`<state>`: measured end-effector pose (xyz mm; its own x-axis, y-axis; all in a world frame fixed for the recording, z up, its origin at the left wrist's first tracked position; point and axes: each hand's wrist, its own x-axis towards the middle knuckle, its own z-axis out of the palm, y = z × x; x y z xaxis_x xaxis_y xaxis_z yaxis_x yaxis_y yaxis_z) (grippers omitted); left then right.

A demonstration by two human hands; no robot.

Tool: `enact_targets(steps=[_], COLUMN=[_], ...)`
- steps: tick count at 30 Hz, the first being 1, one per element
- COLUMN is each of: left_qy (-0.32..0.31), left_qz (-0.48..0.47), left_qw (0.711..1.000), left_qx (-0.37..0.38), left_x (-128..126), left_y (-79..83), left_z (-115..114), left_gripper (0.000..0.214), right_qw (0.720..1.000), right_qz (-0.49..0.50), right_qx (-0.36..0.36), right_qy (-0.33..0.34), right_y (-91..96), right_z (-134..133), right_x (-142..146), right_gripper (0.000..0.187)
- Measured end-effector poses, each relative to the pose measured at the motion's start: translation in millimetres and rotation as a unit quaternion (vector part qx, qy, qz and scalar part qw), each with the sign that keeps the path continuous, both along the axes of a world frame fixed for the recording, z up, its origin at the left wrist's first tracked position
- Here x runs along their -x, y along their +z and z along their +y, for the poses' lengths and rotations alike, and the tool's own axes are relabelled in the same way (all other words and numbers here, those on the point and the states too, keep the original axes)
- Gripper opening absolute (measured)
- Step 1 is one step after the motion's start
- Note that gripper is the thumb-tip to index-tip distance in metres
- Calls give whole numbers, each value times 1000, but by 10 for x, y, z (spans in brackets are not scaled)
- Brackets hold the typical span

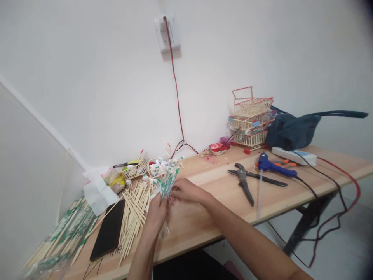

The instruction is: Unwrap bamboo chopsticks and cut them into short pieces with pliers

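Observation:
My left hand [157, 210] is closed round the lower part of a bunch of clear plastic wrappers with green and white print [166, 177], which fans out at the top. My right hand [185, 190] touches the bunch from the right side, its fingers bent and pressed together there. What its fingertips pinch is too small to make out. Just left of my hands lies a loose pile of bare wooden sticks [135, 210]. A black phone [109, 231] rests beside the pile.
Green-printed wrapped sticks [65, 229] lie far left, near white tissue [99, 194]. Small stick baskets [253, 120] are stacked at the back right, next to a dark bag [293, 130]. Pliers [244, 182], a blue glue gun [272, 166] and a power strip [294, 155] lie right.

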<state>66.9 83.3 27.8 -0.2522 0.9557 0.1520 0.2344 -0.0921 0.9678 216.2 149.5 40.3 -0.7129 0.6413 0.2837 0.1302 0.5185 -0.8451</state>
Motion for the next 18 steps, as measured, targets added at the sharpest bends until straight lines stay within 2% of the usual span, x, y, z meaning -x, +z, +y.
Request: enact_targets(steps=[2,5,7,11,15,16,18], left_qy=[27,68,70,70,52,47,44], left_qz=[53,155,205,286,381,383,331], left_qw=[998,985,974,951,917,916,935], left_qx=[-11,-37,-58,-96,-106,-108,-122], left_x=[-2,-43,-101,-244,-343,-358,-378], left_y=[9,29,14,-98,-225,-247,-274], left_z=[13,-11,-35,-62,-66,-69,-84], left_gripper=[16,15,17,18,20,21,22], right_qw=[999,983,972,966,971,972,973], right_qz=[-34,-88,-103,-120,-65,-54,-48], right_qx=[-19,-128,-174,-158,-110,-107,-105], right_qy=[-23,-95,-122,-163,-201,-200,-198], right_y=[35,128,205,278,160,111,7], right_z=[-53,-220,-359,-540,-513,-483,-408], right_x=[-40,-146,-222,-274,-190,-165,-128], right_gripper=[15,15,18,7,30,30,22])
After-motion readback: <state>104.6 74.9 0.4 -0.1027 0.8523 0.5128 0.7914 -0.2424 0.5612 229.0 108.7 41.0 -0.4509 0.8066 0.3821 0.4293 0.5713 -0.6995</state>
